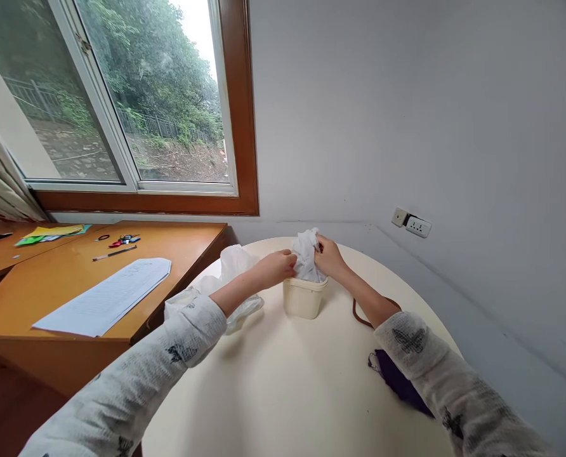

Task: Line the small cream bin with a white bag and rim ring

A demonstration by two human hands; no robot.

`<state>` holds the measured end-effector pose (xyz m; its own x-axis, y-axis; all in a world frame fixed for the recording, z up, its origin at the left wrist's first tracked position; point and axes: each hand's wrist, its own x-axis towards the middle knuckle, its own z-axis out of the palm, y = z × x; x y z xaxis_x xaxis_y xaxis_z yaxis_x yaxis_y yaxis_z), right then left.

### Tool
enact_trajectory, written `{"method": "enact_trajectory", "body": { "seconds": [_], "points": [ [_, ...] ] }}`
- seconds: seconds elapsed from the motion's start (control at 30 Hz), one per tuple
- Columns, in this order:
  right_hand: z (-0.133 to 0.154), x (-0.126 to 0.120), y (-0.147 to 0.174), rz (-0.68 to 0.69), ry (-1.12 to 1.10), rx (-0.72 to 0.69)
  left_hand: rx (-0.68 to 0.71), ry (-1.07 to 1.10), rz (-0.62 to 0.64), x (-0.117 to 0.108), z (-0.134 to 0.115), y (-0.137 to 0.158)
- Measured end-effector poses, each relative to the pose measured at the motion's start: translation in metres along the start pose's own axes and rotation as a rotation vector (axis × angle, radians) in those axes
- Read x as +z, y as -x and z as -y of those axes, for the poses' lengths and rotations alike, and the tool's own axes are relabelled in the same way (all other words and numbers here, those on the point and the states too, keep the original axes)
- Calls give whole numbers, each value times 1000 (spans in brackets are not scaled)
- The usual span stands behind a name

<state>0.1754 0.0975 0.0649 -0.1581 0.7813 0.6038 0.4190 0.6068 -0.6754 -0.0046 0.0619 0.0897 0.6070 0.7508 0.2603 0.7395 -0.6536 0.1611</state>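
A small cream bin point(304, 299) stands upright on the round white table point(283, 387). A crumpled white plastic bag point(306, 257) rises out of its mouth. My left hand point(277, 268) pinches the bag's left side just above the rim. On the other side, my right hand point(331, 257) grips the bag with fingers closed. How far the bag reaches down inside the bin is hidden by the bin's wall.
More white plastic bags point(233, 270) lie left of the bin. A brown loop point(359, 314) and a purple cloth point(401, 384) lie by my right arm. A wooden desk at left holds papers point(111, 295), a pen point(115, 252) and small items. A wall stands behind.
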Motion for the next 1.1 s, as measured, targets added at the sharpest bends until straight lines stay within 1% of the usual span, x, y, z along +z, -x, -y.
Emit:
{"method": "enact_trajectory", "body": {
  "seconds": [0.1, 0.27, 0.43, 0.53, 0.67, 0.8, 0.87, 0.9, 1.03, 1.1],
  "points": [
    [0, 0, 2, 3, 12, 12, 46, -33, 13, 1, -3, 0],
    [-6, -2, 7, 36, 42, 65, 70, -70, 4, 1, -6, 4],
    [-20, 1, 13, 122, 42, 140, 86, -87, 94, 0, -11, 12],
    [-24, 3, 16, 158, 26, 164, 101, -96, 126, 2, -13, 14],
    [-21, 2, 16, 195, -33, 151, 128, -54, 132, 3, -16, 19],
    [-9, -5, 17, 234, -118, 125, 119, 19, 175, -5, -25, 29],
    [-2, -10, 20, 266, -164, 111, 83, 46, 165, -11, -29, 33],
    [1, -13, 21, 285, -186, 104, 42, 48, 138, -14, -31, 35],
    [8, -19, 25, 351, -259, 96, -237, 54, -22, -15, -24, 32],
    [9, -18, 25, 362, -304, 134, -325, 70, -48, -11, -16, 26]
  ]
}}
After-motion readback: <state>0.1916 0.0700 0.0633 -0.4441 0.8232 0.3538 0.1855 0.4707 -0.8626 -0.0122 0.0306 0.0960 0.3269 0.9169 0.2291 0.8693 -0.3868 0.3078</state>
